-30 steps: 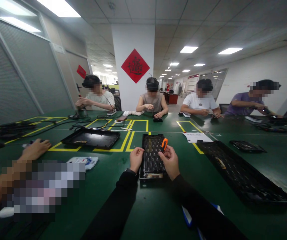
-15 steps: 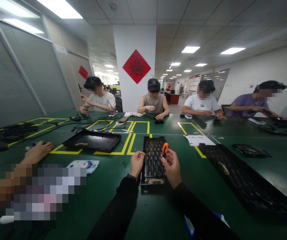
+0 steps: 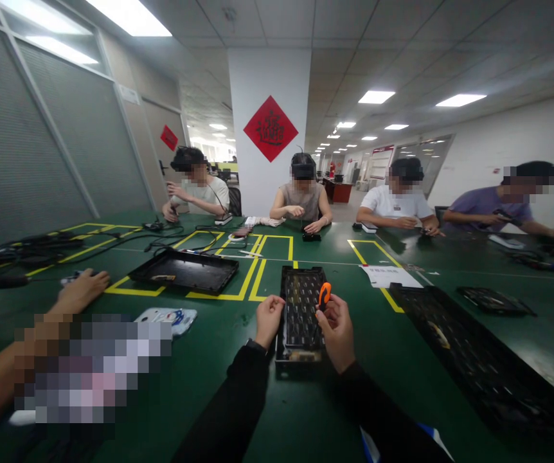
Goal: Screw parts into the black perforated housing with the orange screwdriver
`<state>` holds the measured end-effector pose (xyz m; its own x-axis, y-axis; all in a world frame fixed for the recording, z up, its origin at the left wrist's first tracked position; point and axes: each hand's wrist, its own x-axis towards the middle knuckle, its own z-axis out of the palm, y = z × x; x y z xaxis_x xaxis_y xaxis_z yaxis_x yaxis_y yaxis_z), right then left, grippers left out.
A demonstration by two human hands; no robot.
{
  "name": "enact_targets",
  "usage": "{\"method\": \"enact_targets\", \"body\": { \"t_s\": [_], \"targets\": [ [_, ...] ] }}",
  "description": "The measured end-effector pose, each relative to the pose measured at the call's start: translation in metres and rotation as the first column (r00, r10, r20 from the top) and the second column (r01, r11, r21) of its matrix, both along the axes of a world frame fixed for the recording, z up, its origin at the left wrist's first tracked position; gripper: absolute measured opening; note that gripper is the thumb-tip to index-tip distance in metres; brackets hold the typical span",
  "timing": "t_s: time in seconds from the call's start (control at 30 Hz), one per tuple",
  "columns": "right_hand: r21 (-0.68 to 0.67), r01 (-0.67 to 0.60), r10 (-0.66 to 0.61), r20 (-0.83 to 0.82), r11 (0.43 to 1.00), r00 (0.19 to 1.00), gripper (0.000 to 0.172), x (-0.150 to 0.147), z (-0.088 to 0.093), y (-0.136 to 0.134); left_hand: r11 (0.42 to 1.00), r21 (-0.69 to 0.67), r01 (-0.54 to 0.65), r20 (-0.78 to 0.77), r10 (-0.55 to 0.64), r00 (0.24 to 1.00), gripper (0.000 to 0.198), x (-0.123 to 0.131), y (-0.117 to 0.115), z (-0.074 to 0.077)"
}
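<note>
My right hand [image 3: 338,334] is closed around a screwdriver [image 3: 324,295] with an orange and black handle. Its handle stands above the right side of a black plastic housing [image 3: 301,376]; the shaft is too dark to follow. Rows of small keyboard-like pieces show inside the housing, with a pale brownish part [image 3: 304,355] near its front end. At the left edge of the housing, my left hand [image 3: 268,319] has its fingers pinched together, close to or touching the rim. What it may hold between the fingertips is too small to make out.
A shallow black tray [image 3: 184,273] lies to the left and a long black housing [image 3: 479,354] to the right. A co-worker's arm [image 3: 81,292] reaches in at left beside a clear case [image 3: 180,320]. Several people sit across the green table. Cables [image 3: 31,247] lie far left.
The view has shifted slightly, moving everything a little to the right. Both my hands keep nearly the same pose at the housing, the screwdriver still in the right one.
</note>
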<state>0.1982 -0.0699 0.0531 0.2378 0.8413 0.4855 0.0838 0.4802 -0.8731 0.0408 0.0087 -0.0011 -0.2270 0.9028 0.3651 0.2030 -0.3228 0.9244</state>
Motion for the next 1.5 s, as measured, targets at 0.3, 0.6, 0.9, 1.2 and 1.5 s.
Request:
{"method": "enact_targets", "body": {
  "t_s": [0.3,0.6,0.9,1.2,1.5],
  "targets": [
    [0.035,0.034,-0.036,0.058,0.999,0.998,0.041,-0.002,0.001,-0.005,1.0,-0.01,0.017,0.01,-0.017,1.0,0.012,-0.003,0.002,-0.003],
    [0.084,0.027,-0.033,0.07,0.996,0.997,0.042,-0.003,-0.001,-0.005,1.0,-0.004,-0.002,-0.046,0.002,0.999,0.012,-0.002,0.007,-0.006],
    [0.083,0.031,-0.034,0.041,0.996,0.999,0.041,-0.004,0.0,-0.005,0.973,0.231,-0.007,-0.685,0.167,0.709,0.014,-0.005,-0.025,0.033],
    [0.084,0.035,-0.037,0.022,0.996,0.999,0.043,-0.002,-0.001,-0.004,0.957,0.235,-0.172,-0.908,0.279,0.313,0.021,-0.009,-0.014,0.025],
    [0.073,0.004,-0.005,0.01,0.997,1.0,0.042,-0.001,-0.002,-0.001,0.979,0.17,-0.113,-0.952,0.193,0.236,0.022,-0.014,-0.002,0.01]
  ]
}}
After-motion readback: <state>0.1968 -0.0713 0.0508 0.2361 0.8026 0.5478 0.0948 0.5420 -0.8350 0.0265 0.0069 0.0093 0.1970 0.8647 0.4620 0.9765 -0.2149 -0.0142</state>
